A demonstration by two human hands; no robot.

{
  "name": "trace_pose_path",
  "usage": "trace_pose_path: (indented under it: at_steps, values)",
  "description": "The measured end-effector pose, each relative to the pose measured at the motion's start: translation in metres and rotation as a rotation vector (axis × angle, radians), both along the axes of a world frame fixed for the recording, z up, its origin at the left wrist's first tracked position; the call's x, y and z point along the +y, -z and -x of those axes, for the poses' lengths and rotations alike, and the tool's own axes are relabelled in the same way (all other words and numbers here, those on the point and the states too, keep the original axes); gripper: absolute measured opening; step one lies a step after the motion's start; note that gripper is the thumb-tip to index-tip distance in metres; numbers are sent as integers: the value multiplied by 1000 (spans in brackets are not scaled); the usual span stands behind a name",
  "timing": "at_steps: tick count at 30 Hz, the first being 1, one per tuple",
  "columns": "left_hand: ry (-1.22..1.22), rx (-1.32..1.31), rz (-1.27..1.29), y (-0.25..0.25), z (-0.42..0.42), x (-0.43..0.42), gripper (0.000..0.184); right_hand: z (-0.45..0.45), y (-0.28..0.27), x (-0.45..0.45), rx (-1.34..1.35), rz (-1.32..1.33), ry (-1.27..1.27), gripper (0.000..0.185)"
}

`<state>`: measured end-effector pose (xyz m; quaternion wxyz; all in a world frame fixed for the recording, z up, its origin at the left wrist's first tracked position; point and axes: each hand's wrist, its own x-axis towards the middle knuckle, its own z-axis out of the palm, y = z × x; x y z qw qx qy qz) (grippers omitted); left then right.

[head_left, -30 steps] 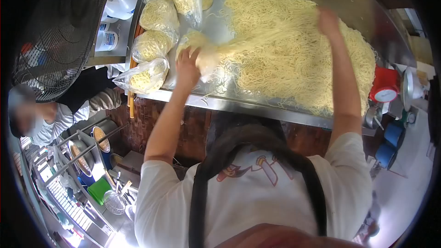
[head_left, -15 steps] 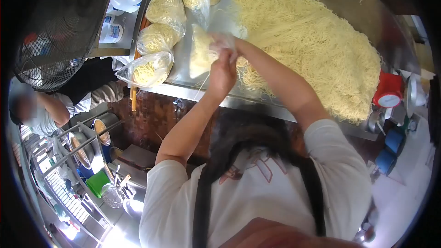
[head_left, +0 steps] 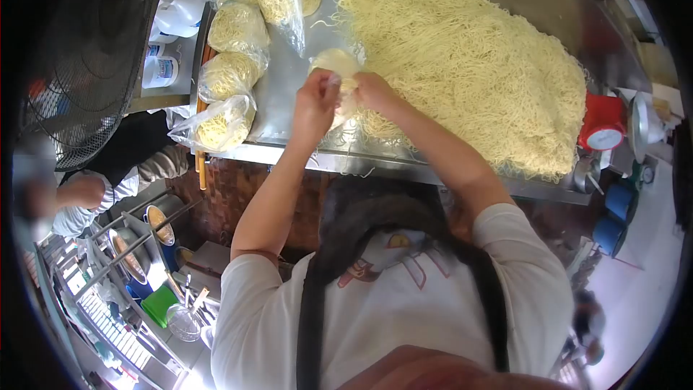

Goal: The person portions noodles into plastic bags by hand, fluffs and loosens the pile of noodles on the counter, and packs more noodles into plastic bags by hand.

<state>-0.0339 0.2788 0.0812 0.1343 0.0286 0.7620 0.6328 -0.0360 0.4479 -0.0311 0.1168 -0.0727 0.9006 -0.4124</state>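
Observation:
My left hand (head_left: 316,105) is closed on the gathered top of a clear plastic bag of noodles (head_left: 336,63). Right beside it, my right hand (head_left: 374,94) pinches the same bag with bent fingers. The bag lies on the metal table (head_left: 278,101) and is partly hidden by both hands. A large heap of pale yellow noodles (head_left: 469,72) spreads to the right of my hands. Several filled bags (head_left: 238,25) stand in a group at the table's left end, the nearest one (head_left: 219,128) with loose plastic at its side.
A red scale (head_left: 602,121) stands beyond the table's right end. White plastic jugs (head_left: 160,71) sit on a shelf at the left, next to a mesh fan (head_left: 72,108). Another person (head_left: 83,198) is at the far left, near racks with pots (head_left: 130,256).
My right hand has come from the noodle heap to the bag, where both hands now meet. The bag, spread out half a second ago, is now bunched at its top.

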Motion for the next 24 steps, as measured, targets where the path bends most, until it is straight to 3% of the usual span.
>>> trace_pose_path:
  at_steps: [2,4,5,6,8,9,11,13,15,17,20,22,23,24]
  values:
    - [79,118,137,-31,-5,12,15,11,-63,-14,-166,402,-8,25]
    - [55,216,295,-26,-6,11,18,14,-46,-24,-246,578,-63,28]
    - [59,170,246,-19,-6,7,18,11,-37,-25,-283,667,-78,30]
    - [58,138,192,-13,0,5,19,10,-47,-21,-207,229,-154,38]
    - [89,-5,175,3,13,-8,22,-3,-39,-9,-196,226,-172,48]
    - [135,254,295,7,20,-5,28,-11,-35,2,-193,223,-179,52]
    - [218,758,520,17,26,3,42,-22,-86,40,-221,122,-165,54]
    - [308,902,763,62,32,36,56,-33,-82,73,-222,145,-26,48]
    - [458,843,1032,101,45,65,64,-36,-64,90,-251,123,128,48]
    - [671,553,1288,126,59,89,65,-38,-58,104,-228,33,196,52]
    - [754,284,858,147,85,60,49,-38,-74,94,152,-253,214,61]
    - [670,234,692,107,91,27,43,-30,-75,78,339,-468,210,65]
    - [827,-45,587,53,95,13,48,-30,-72,68,419,-571,207,67]
    - [785,-1,517,20,86,-3,44,-25,-71,60,457,-535,177,67]
